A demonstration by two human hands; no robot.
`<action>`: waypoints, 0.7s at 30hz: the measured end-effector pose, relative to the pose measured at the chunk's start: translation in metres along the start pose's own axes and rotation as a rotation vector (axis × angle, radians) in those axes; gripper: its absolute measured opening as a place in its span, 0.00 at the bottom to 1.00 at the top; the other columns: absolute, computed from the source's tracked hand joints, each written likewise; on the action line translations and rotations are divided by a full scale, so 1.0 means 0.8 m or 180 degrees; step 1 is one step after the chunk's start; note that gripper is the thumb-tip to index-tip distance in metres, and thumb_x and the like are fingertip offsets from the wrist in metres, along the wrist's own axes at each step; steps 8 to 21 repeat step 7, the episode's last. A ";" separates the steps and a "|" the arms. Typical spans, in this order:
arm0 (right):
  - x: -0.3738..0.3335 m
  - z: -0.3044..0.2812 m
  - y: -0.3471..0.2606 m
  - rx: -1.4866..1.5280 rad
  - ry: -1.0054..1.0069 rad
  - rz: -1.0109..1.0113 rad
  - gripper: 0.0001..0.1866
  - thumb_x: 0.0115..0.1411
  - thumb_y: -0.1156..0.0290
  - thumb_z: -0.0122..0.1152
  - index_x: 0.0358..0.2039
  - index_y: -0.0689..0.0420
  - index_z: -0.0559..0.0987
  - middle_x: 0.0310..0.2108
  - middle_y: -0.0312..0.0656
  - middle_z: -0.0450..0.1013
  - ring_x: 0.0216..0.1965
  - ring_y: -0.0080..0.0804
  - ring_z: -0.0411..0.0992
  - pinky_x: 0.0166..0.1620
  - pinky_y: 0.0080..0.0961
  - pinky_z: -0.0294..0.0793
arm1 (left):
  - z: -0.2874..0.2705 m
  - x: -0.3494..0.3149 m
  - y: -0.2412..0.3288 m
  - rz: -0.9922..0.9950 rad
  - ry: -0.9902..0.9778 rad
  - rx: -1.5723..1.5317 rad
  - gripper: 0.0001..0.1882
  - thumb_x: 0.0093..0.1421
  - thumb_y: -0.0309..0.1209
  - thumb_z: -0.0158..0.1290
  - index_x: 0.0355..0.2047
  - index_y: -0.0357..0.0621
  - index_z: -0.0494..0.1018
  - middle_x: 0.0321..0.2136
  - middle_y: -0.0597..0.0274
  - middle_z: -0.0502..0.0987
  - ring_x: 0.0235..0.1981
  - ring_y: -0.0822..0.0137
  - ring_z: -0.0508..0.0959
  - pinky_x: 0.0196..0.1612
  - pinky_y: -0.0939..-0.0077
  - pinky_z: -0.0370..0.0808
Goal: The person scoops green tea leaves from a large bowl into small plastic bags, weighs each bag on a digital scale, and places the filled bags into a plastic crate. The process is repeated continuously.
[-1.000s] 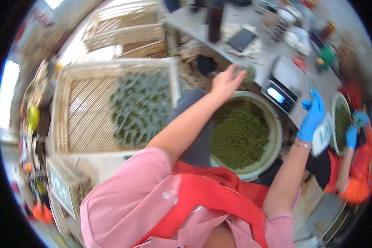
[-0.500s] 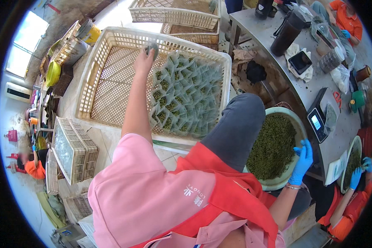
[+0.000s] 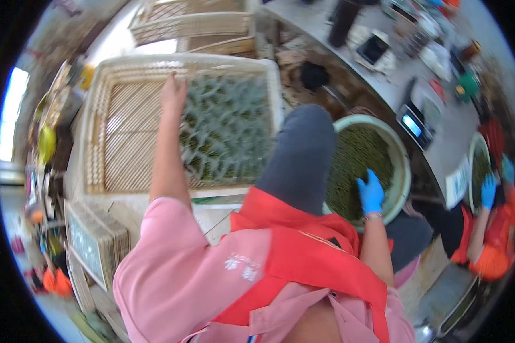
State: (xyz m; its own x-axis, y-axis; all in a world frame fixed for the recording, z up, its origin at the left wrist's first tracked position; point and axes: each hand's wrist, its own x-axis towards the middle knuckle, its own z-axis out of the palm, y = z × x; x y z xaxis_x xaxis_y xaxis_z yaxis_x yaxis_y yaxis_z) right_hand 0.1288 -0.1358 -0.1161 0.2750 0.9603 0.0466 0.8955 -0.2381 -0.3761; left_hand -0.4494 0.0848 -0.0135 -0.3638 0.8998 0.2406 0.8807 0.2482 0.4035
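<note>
A large cream plastic crate lies before me. Its right part is packed with several small translucent sachets of green grains; slatted floor shows on the left. My bare left hand is in the crate beside the upper left end of the sachets. Its fingers are blurred, so whether one is still pinched there I cannot tell. My right hand, in a blue glove, is over the small green grains in a pale green basin to the right of my knee. Its fingers are spread, with the thumb apart.
A metal table on the right carries a digital scale, a dark flask and a phone. Stacked crates stand at the left, others beyond. A co-worker's gloved hand is by another basin.
My left hand, which held a small sachet near the crate's far side, has come down beside the packed sachets. My right hand has moved from the basin's rim in over the grains. The view has shifted.
</note>
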 end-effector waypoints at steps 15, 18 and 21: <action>0.006 0.028 0.021 0.1586 -0.0950 0.0791 0.21 0.48 0.62 0.65 0.40 0.59 0.75 0.36 0.52 0.74 0.37 0.50 0.74 0.43 0.43 0.72 | 0.047 -0.107 0.242 0.2471 -0.0180 -0.0967 0.15 0.55 0.36 0.53 0.43 0.47 0.74 0.38 0.53 0.78 0.41 0.54 0.77 0.45 0.64 0.72; 0.006 0.028 0.021 0.1586 -0.0950 0.0791 0.21 0.48 0.62 0.65 0.40 0.59 0.75 0.36 0.52 0.74 0.37 0.50 0.74 0.43 0.43 0.72 | 0.047 -0.107 0.242 0.2471 -0.0180 -0.0967 0.15 0.55 0.36 0.53 0.43 0.47 0.74 0.38 0.53 0.78 0.41 0.54 0.77 0.45 0.64 0.72; 0.006 0.028 0.021 0.1586 -0.0950 0.0791 0.21 0.48 0.62 0.65 0.40 0.59 0.75 0.36 0.52 0.74 0.37 0.50 0.74 0.43 0.43 0.72 | 0.047 -0.107 0.242 0.2471 -0.0180 -0.0967 0.15 0.55 0.36 0.53 0.43 0.47 0.74 0.38 0.53 0.78 0.41 0.54 0.77 0.45 0.64 0.72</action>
